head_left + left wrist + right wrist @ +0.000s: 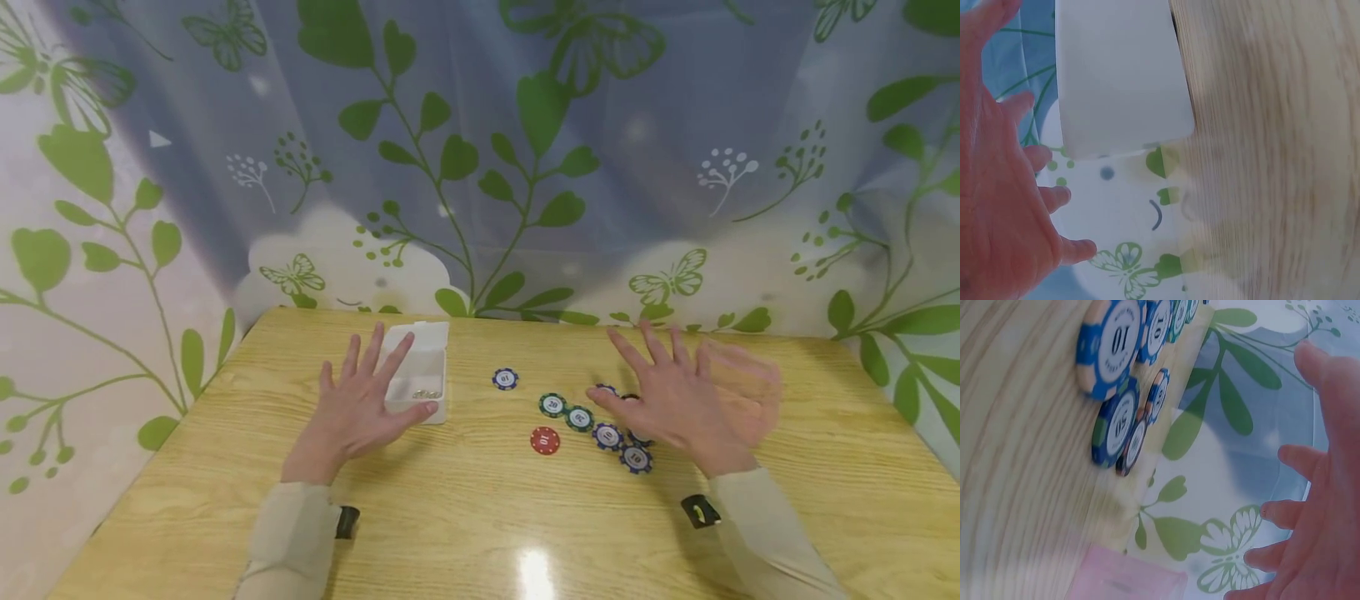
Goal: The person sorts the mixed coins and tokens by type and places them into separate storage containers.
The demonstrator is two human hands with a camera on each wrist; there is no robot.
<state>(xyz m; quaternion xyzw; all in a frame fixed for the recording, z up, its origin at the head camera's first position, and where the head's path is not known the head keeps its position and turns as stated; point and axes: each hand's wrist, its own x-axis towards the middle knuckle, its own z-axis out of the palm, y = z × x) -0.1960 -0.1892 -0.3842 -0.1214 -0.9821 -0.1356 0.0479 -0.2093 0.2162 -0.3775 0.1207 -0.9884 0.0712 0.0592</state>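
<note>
- The left hand (358, 414) had its fingers spread near the white box (427, 364), which held small gold-coloured pieces (426, 394).
- The right hand (672, 402), fingers also splayed, hovered near several poker chips (608, 437).
- Box, chips and a pink container (756, 385) rested on the tabletop (450, 517).

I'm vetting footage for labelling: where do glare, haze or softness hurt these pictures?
Head view: bright glare on the table at the bottom edge; left wrist view: hazy, the white box showing little surface detail; right wrist view: small lettering on the nearest blue chip soft, its 10 readable.
</note>
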